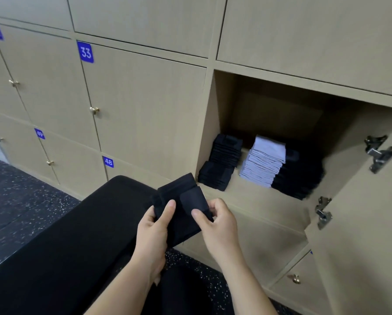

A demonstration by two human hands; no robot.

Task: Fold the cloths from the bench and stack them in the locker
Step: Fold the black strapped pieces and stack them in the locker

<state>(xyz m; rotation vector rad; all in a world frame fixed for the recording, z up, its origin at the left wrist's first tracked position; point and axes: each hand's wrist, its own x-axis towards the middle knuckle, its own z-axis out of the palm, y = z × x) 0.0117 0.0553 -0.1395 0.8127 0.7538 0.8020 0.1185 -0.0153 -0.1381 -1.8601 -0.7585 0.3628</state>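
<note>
Both hands [153, 228] round blk cloth [181, 189]

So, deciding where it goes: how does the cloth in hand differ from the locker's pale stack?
The held cloth is black; the pale stack is whitish. The held cloth is one piece, gripped by left hand and right hand outside the locker; the pale stack is many, inside. Both look folded.

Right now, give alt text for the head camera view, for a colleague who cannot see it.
The left hand and right hand pinch a folded black cloth at a black bench end, before an open locker. Inside, a pale grey stack stands between black stacks; the locker door hangs open at right.
</note>
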